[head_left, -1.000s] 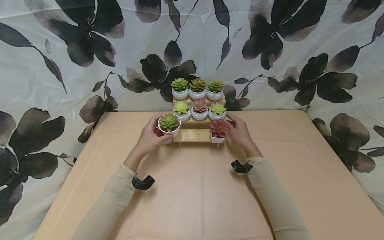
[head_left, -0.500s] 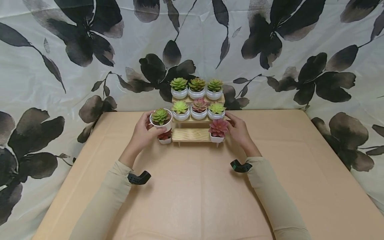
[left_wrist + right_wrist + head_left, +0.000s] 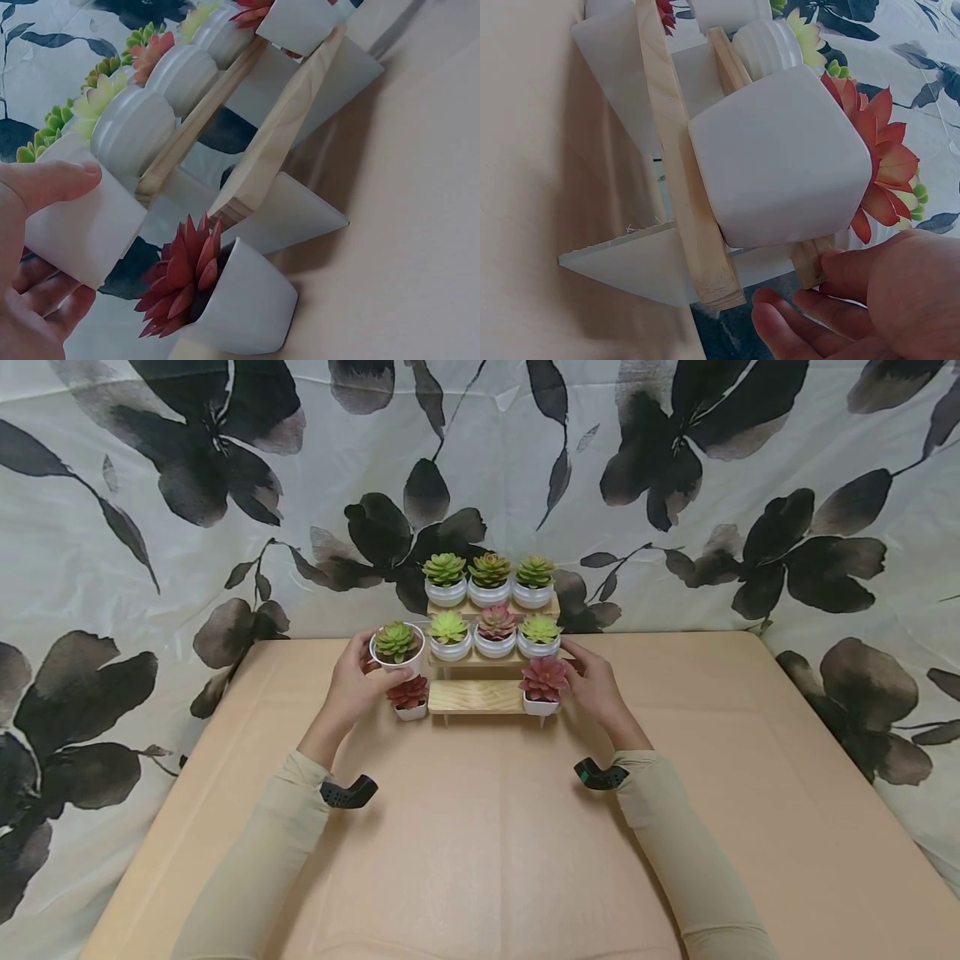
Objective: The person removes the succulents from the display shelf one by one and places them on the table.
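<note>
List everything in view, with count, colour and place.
Stand: 1, wood and white, on the table.
Top plants: 3, green, white-potted, on the stand's highest shelf.
Pale plants: 2, light green, white-potted, at the middle shelf's ends.
Pink plant: 1, pinkish, white-potted, between the pale plants.
Right red plant: 1, red, white-potted, at the bottom shelf's right end.
Left red plant: 1, red, white-potted, on the table left of the stand.
Held plant: 1, green, white-potted, in the left hand.
Table: 1, tan, under the stand.
Backdrop: 1, white with dark flowers, behind the table.
Wrist cameras: 2, black, one per wrist.
Sleeves: 2, beige, on the forearms.
Left hand: 1, bare, gripping the held plant.
Right hand: 1, bare, thumb touching the middle shelf's right end.
</note>
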`<state>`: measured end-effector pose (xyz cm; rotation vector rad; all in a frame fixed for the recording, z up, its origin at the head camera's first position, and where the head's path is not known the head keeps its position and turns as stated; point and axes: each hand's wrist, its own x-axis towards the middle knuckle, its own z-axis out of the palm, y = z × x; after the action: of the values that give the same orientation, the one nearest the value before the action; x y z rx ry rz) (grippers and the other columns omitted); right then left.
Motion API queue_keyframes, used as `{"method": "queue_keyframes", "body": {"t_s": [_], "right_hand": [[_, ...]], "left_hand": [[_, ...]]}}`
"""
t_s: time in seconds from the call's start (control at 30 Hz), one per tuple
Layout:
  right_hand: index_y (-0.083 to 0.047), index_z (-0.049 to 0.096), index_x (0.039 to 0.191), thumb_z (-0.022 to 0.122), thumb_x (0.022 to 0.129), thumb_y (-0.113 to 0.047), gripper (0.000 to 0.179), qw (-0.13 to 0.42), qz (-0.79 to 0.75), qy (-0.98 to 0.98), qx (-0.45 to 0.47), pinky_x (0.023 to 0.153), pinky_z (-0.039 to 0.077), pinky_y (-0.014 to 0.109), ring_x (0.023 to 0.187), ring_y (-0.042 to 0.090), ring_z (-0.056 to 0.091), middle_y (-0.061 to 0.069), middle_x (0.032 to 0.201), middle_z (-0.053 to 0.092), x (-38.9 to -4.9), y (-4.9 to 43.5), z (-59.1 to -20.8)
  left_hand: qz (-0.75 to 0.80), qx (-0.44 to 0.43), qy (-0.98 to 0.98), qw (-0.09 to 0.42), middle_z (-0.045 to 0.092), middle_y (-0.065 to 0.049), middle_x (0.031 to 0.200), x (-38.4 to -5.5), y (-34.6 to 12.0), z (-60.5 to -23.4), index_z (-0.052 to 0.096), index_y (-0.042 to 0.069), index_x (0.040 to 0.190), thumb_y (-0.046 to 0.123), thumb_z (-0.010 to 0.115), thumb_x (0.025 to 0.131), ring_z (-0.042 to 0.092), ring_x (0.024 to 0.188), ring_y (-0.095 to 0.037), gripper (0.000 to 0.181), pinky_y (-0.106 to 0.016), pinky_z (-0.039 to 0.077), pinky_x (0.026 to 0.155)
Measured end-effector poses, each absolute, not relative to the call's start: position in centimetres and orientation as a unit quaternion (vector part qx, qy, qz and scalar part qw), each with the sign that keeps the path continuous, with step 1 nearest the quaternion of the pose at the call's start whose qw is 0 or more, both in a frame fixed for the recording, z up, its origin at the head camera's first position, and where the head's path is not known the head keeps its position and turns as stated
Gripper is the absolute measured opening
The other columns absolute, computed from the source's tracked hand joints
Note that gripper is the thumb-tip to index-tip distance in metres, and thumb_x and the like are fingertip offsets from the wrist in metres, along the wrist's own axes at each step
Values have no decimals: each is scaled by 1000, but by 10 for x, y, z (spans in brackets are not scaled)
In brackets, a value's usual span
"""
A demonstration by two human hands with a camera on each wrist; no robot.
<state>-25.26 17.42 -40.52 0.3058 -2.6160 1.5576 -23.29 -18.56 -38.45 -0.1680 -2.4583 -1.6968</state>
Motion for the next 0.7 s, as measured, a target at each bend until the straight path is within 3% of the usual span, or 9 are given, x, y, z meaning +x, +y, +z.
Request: {"method": "queue_keyframes", "body": {"t_s": [0.7], "right_hand": [[-7,44,145,49,98,0,48,51,510,-852,105,105,49,45,123,37,57,16,149,44,-254,173,-407]], "left_hand": [[-566,-20,-822,67,43,-7,150,-256,-188,-391,34,17,146,20,79,80,47,134,-26,79,-41,44,112]]}}
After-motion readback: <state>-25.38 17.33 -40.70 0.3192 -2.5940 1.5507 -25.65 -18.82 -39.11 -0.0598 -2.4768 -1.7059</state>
